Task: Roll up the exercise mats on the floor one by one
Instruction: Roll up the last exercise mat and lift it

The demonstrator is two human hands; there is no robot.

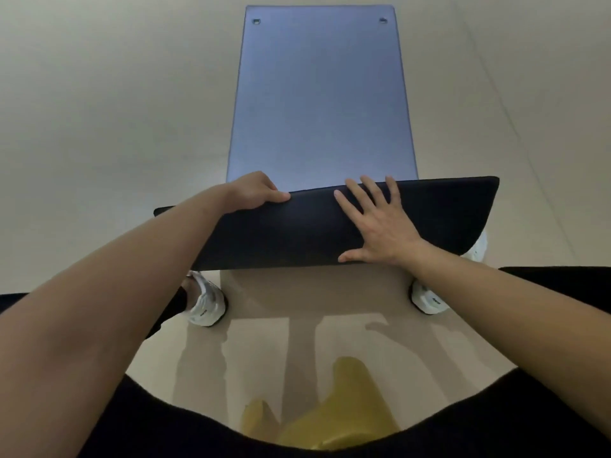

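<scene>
Head view shows 1 blue exercise mat [320,104] lying flat on the beige floor [99,127], stretching away from the person. Its near end [297,233] is raised and turned over, so the dark underside faces up, above the 2 white shoes [206,304]. At the far end I can see 2 small eyelets [256,21].

The left hand [254,190] grips the turned edge near its left side: the thumb lies on the dark face and the other fingers curl over the edge, where I cannot see them. The right hand [377,226] lies flat on the dark face with fingers [355,200] spread wide and straight, pressing and not pinching.

I judge this is the very start of the rolling: the first fold is made, but no tight roll exists yet, and almost the whole mat is flat. The next move calls for tucking this edge down and under to form a small firm core, then pushing it forward with both hands evenly, so the roll does not go crooked.

Something yellow [347,408] lies near the person's body; I cannot tell what it is.
</scene>
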